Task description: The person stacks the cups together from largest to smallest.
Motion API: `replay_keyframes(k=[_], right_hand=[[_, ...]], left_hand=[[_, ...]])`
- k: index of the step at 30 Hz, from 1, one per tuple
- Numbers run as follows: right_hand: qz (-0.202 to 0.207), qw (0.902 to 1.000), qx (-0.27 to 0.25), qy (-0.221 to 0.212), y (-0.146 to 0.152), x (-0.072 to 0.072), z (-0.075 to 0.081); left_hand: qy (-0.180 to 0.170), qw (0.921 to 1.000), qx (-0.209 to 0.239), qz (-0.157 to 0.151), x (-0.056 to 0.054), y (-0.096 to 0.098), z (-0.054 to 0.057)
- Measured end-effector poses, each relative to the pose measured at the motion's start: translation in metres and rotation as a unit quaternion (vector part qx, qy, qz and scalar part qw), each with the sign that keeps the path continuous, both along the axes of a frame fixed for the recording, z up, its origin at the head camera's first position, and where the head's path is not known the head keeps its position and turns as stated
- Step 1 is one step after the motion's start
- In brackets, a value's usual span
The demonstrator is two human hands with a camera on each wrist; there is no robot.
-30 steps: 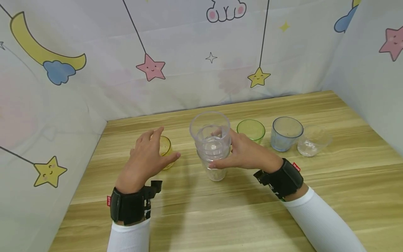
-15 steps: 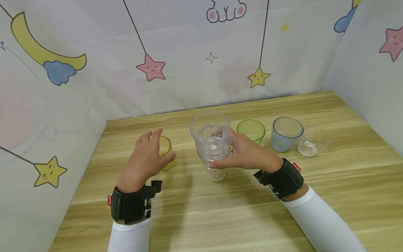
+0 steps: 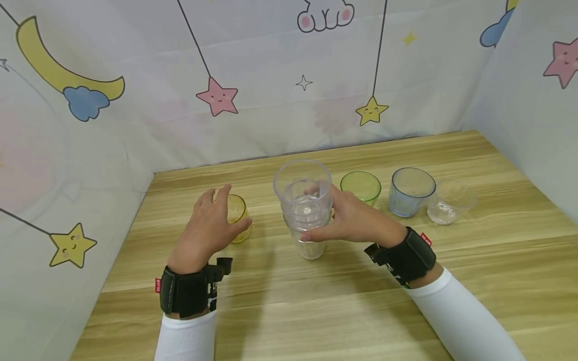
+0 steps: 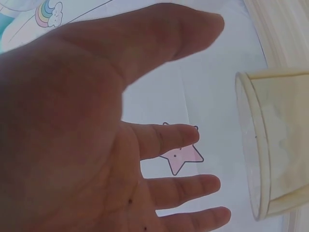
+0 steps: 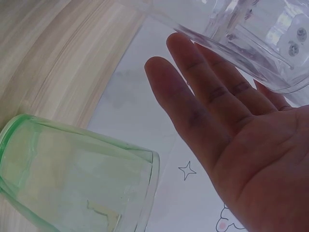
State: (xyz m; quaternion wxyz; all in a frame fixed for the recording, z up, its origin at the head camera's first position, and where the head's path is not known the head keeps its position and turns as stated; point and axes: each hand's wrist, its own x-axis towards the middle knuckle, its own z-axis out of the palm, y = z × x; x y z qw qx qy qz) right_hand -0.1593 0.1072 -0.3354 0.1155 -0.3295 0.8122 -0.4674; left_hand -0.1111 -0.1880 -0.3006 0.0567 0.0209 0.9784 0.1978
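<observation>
My right hand (image 3: 354,215) grips an upright stack of clear cups (image 3: 300,213) in the middle of the table, thumb in front and fingers round the back. The right wrist view catches part of that clear stack (image 5: 260,53) along the fingers. To the left, my left hand (image 3: 205,228) is spread beside a yellow see-through cup (image 3: 237,206), partly hiding it in the head view. The left wrist view has the yellow cup (image 4: 285,140) at the right edge, apart from the straight fingers and thumb; that hand holds nothing.
Right of the stack stand a green cup (image 3: 361,185) and a blue cup (image 3: 411,195). A low clear cup (image 3: 444,210) is beside the blue one. Cloth walls (image 3: 271,125) printed with stars border the wooden table (image 3: 289,311) at back and sides.
The left thumb has drawn in slightly toward its fingers, close by the yellow cup. My right hand and the stack have stayed put.
</observation>
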Motion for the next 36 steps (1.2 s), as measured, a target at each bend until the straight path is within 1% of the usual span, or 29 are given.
replay_keyframes(k=[11, 20, 30, 36], right_hand=[[0.006, 0.9999, -0.009, -0.008, -0.0008, 0.0016, 0.0002], [0.005, 1.0000, -0.004, -0.004, -0.0010, 0.0010, -0.0010], [0.007, 0.9999, -0.008, -0.002, -0.0016, 0.0007, -0.0008], [0.008, 0.9999, -0.010, -0.004, -0.0010, 0.0007, -0.0003]], left_hand=[[-0.005, 1.0000, 0.004, 0.006, -0.0028, -0.0023, -0.0050], [-0.022, 0.9997, 0.003, 0.008, -0.0046, -0.0019, -0.0080], [-0.031, 0.9991, -0.027, 0.005, -0.0062, -0.0002, -0.0090], [-0.031, 0.9991, -0.029, 0.007, -0.0063, -0.0001, -0.0095]])
